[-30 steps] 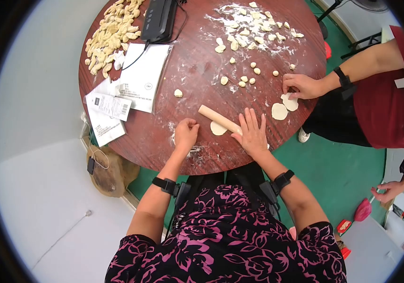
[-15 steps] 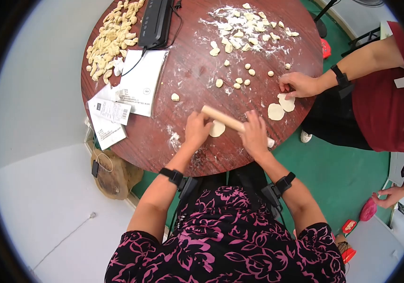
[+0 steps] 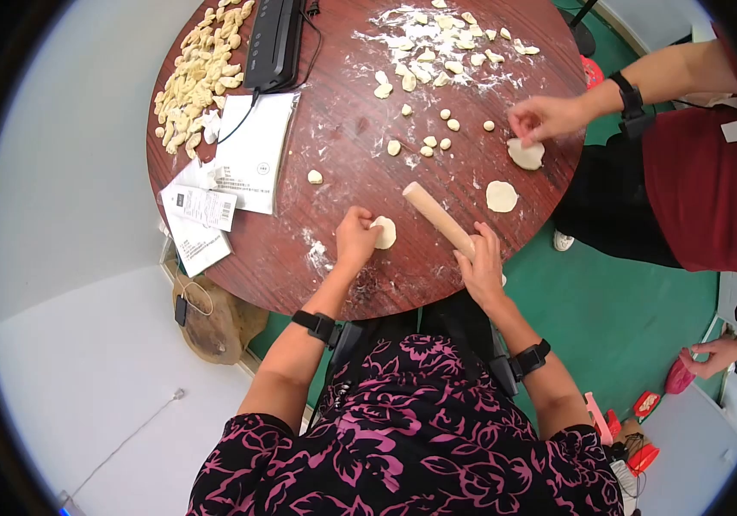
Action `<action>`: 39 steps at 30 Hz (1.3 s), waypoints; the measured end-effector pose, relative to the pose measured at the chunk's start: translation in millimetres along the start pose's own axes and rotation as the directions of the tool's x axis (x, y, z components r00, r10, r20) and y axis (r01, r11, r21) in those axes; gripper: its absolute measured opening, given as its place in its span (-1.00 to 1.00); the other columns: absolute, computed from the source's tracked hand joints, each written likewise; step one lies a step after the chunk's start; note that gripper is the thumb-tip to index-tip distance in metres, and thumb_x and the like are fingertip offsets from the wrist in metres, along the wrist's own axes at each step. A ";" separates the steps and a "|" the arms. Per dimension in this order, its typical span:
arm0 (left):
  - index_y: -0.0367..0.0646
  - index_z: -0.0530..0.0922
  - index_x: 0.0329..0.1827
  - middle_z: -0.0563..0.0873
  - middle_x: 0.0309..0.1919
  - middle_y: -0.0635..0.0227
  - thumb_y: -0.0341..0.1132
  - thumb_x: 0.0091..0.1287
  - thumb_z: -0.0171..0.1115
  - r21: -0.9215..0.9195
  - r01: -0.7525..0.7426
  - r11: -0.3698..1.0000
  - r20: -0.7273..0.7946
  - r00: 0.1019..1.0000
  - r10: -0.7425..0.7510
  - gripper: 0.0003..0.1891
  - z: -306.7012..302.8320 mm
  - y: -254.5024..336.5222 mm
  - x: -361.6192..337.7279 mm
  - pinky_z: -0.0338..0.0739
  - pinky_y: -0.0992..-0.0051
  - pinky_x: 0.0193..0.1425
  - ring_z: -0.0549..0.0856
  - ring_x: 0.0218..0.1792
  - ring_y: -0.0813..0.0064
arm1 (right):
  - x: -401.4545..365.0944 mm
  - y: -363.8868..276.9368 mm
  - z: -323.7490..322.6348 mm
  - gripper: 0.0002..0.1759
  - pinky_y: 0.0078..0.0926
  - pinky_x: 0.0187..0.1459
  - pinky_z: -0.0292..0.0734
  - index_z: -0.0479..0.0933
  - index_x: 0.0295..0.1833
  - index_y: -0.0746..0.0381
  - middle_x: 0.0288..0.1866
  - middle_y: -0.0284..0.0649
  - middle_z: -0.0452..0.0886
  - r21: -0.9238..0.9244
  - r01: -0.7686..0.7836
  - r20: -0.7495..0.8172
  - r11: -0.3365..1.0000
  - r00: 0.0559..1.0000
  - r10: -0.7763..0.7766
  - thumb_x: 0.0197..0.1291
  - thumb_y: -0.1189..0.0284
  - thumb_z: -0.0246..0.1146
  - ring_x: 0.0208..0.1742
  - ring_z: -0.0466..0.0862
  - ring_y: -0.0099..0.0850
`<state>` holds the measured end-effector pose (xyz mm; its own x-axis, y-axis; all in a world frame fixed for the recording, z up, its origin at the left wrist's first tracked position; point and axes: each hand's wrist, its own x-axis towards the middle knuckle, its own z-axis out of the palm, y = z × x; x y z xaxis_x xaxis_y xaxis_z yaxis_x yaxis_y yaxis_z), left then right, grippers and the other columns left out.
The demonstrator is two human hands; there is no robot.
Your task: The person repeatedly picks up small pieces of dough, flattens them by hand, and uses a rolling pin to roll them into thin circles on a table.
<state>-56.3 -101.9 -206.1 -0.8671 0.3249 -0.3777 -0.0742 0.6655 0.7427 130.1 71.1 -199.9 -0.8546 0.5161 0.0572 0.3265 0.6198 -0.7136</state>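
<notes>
My left hand [image 3: 357, 239] pinches the edge of a flat round dough wrapper [image 3: 385, 233] on the table near me. My right hand [image 3: 482, 262] is closed around the lower end of a wooden rolling pin [image 3: 437, 218]. The pin slants away to the upper left, its far end apart from the wrapper. Beyond my left hand sits one small dough ball [image 3: 315, 177]. Another dough wrapper [image 3: 501, 197] lies flat to the right of the pin. My right palm hides the pin's near end.
A co-worker's hand [image 3: 549, 119] holds a wrapper [image 3: 526, 155] at the table's right side. Dough balls [image 3: 430, 142] and floured dough pieces [image 3: 427, 55] lie farther back. At left are a pile of shaped dough [image 3: 200, 73], a black appliance [image 3: 274, 47] and white packets [image 3: 254, 150].
The rolling pin has swung off the wrapper to the right, and my left hand has let go of it and taken the wrapper's edge. The co-worker's hand has lifted one wrapper away.
</notes>
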 end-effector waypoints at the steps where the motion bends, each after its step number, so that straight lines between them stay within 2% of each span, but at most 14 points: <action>1: -0.30 0.49 -0.17 0.65 -0.45 0.33 -0.44 0.09 0.36 -0.076 0.073 0.994 -0.004 0.997 -0.073 -0.72 -0.3 -11.4 2.2 0.55 0.51 -0.33 0.66 -0.42 0.47 | 3.4 -2.7 3.3 -0.64 -0.04 0.29 0.18 0.38 -0.07 0.35 0.25 0.07 0.30 0.018 0.003 0.002 1.000 1.000 -0.003 0.05 0.47 0.30 0.32 0.26 0.07; 2: -0.32 0.48 -0.11 0.67 -0.34 0.32 -0.49 0.14 0.32 -0.286 0.259 0.922 0.085 0.966 -0.245 -0.72 -1.8 -13.7 1.6 0.59 0.54 -0.29 0.67 -0.37 0.48 | 7.5 -4.9 5.1 -0.63 -0.02 0.27 0.19 0.37 -0.07 0.35 0.24 0.06 0.31 -0.008 0.035 -0.006 0.999 0.999 -0.035 0.04 0.46 0.31 0.32 0.27 0.06; 5: -0.28 0.51 -0.11 0.67 -0.27 0.30 -0.50 0.19 0.29 -0.612 0.491 0.620 0.217 0.858 -0.465 -0.77 -2.8 -16.9 -17.1 0.61 0.55 -0.29 0.68 -0.33 0.47 | 13.1 -17.7 15.0 -0.63 -0.01 0.27 0.19 0.39 -0.08 0.33 0.23 0.05 0.32 -0.046 0.044 0.012 0.998 0.999 -0.044 0.03 0.43 0.32 0.31 0.28 0.05; 9: -0.30 0.52 -0.13 0.67 -0.27 0.29 -0.51 0.23 0.26 -0.665 0.542 0.514 0.280 0.819 -0.501 -0.83 0.5 -14.8 -37.1 0.66 0.55 -0.23 0.69 -0.27 0.47 | 6.7 -31.8 38.1 -0.58 0.01 0.30 0.14 0.41 -0.05 0.31 0.28 0.03 0.30 -0.125 0.193 0.153 0.973 0.973 -0.174 0.02 0.35 0.33 0.36 0.25 -0.02; 12: -0.33 0.53 -0.13 0.68 -0.25 0.25 -0.52 0.24 0.24 -0.673 0.544 0.501 0.264 0.809 -0.525 -0.83 1.0 -17.7 -38.4 0.67 0.55 -0.19 0.70 -0.24 0.45 | 6.6 -38.8 44.7 -0.39 0.09 0.36 -0.01 0.38 0.16 0.31 0.37 0.00 0.25 -0.348 0.418 0.315 0.839 0.895 -0.316 0.07 0.17 0.27 0.44 0.16 -0.13; 16: -0.34 0.53 -0.13 0.68 -0.25 0.25 -0.54 0.24 0.22 -0.678 0.555 0.483 0.289 0.804 -0.519 -0.83 1.2 -17.7 -39.2 0.67 0.56 -0.19 0.69 -0.25 0.45 | 36.2 -40.7 38.9 -0.24 0.23 0.36 -0.11 0.30 0.32 0.25 0.41 -0.04 0.22 -0.500 0.371 0.252 0.783 0.927 -0.279 0.11 -0.03 0.16 0.47 0.12 -0.15; 20: -0.33 0.52 -0.12 0.67 -0.26 0.27 -0.56 0.24 0.21 -0.678 0.564 0.470 0.289 0.793 -0.536 -0.83 3.8 -18.8 -36.5 0.67 0.55 -0.19 0.69 -0.28 0.46 | 6.5 -50.6 44.5 -0.19 0.22 0.38 -0.16 0.27 0.34 0.26 0.45 -0.04 0.17 -0.390 0.496 0.407 0.775 0.848 -0.338 0.11 -0.07 0.14 0.50 0.07 -0.14; 23: -0.33 0.52 -0.10 0.66 -0.25 0.26 -0.56 0.24 0.20 -0.691 0.564 0.452 0.301 0.793 -0.530 -0.82 2.0 -17.6 -39.2 0.67 0.55 -0.18 0.69 -0.28 0.45 | 28.7 -39.9 46.0 -0.16 0.21 0.39 -0.20 0.25 0.36 0.28 0.46 -0.04 0.14 -0.604 0.422 0.337 0.677 0.904 -0.263 0.12 -0.10 0.12 0.52 0.03 -0.17; 27: -0.34 0.51 -0.08 0.66 -0.24 0.25 -0.55 0.24 0.20 -0.663 0.587 0.464 0.321 0.783 -0.532 -0.80 0.9 -18.5 -37.9 0.67 0.55 -0.16 0.69 -0.26 0.45 | 24.3 -46.4 44.2 -0.13 0.20 0.40 -0.23 0.26 0.35 0.30 0.48 -0.06 0.12 -0.493 0.376 0.374 0.785 0.906 -0.198 0.11 -0.15 0.09 0.53 -0.01 -0.21; 29: -0.34 0.50 -0.08 0.66 -0.22 0.25 -0.55 0.24 0.20 -0.673 0.587 0.450 0.335 0.785 -0.521 -0.80 1.8 -19.3 -38.6 0.66 0.53 -0.14 0.69 -0.22 0.44 | 0.4 -50.6 49.7 -0.13 0.21 0.39 -0.19 0.27 0.34 0.30 0.46 -0.04 0.13 -0.394 0.485 0.410 0.780 0.853 -0.323 0.09 -0.13 0.11 0.53 -0.01 -0.20; 32: -0.33 0.50 -0.10 0.66 -0.22 0.23 -0.57 0.23 0.19 -0.683 0.570 0.457 0.329 0.799 -0.504 -0.82 -0.7 -21.6 -38.8 0.66 0.51 -0.12 0.68 -0.20 0.42 | 27.5 -39.0 49.1 -0.16 0.21 0.38 -0.13 0.29 0.31 0.31 0.44 -0.03 0.18 -0.581 0.418 0.321 0.698 0.906 -0.275 0.10 -0.12 0.11 0.51 0.03 -0.19; 33: -0.34 0.51 -0.11 0.66 -0.23 0.24 -0.57 0.23 0.19 -0.687 0.568 0.454 0.319 0.796 -0.514 -0.82 -1.7 -21.2 -40.3 0.66 0.51 -0.14 0.68 -0.22 0.43 | 39.3 -42.7 41.9 -0.15 0.21 0.38 -0.14 0.29 0.31 0.33 0.44 -0.01 0.18 -0.532 0.340 0.292 0.775 0.933 -0.210 0.12 -0.14 0.09 0.50 0.05 -0.17; 37: -0.34 0.51 -0.14 0.65 -0.26 0.25 -0.59 0.21 0.19 -0.710 0.548 0.442 0.298 0.803 -0.516 -0.83 2.0 -20.9 -36.7 0.65 0.52 -0.18 0.68 -0.28 0.43 | 4.0 -43.1 50.4 -0.14 0.20 0.38 -0.14 0.28 0.32 0.34 0.46 0.00 0.13 -0.425 0.491 0.445 0.760 0.845 -0.297 0.13 -0.14 0.08 0.51 0.03 -0.15; 39: -0.34 0.51 -0.14 0.65 -0.27 0.25 -0.59 0.20 0.19 -0.713 0.551 0.433 0.305 0.800 -0.517 -0.83 1.1 -27.2 -41.7 0.66 0.52 -0.18 0.68 -0.29 0.44 | 0.3 -45.7 51.5 -0.16 0.18 0.39 -0.15 0.26 0.33 0.33 0.47 0.00 0.11 -0.454 0.489 0.398 0.745 0.859 -0.321 0.14 -0.11 0.11 0.51 0.03 -0.14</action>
<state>-17.6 -132.8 -211.1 -0.5050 0.1201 -0.8547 -0.8616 -0.0122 0.5074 94.1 12.4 -203.3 -1.0000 0.0092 -0.0001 0.0091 0.9825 -0.1862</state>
